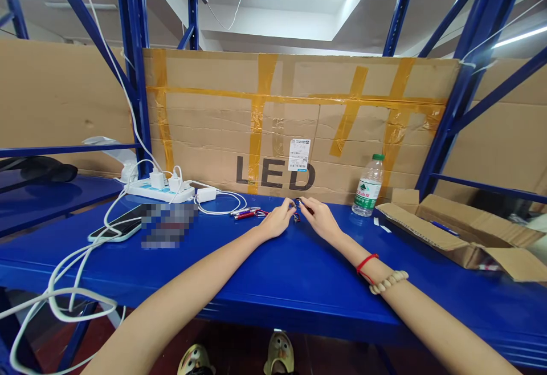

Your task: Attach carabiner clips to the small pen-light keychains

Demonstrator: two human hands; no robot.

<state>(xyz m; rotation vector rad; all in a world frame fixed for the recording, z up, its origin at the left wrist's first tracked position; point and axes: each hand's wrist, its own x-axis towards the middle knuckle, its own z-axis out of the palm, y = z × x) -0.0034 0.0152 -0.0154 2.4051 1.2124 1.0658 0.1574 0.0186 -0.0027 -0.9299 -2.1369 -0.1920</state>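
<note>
Both my hands meet over the far middle of the blue table. My left hand [277,219] is closed, its thumb and fingertips pinched on a small dark thing [297,200], thin and curved like a cord. My right hand [318,218] pinches the same thing from the other side. Just below the fingertips shows a small dark and gold piece [296,217]; whether it is joined to what I hold, I cannot tell. Beside my left hand lie several slim red and blue pens [247,214] with a red cord.
A water bottle [368,187] stands upright at the back right, near an open cardboard box [448,229] with a pen inside. On the left are a power strip [162,191], white cables [81,255] and a phone [119,224]. A taped cardboard panel [205,130] closes the back.
</note>
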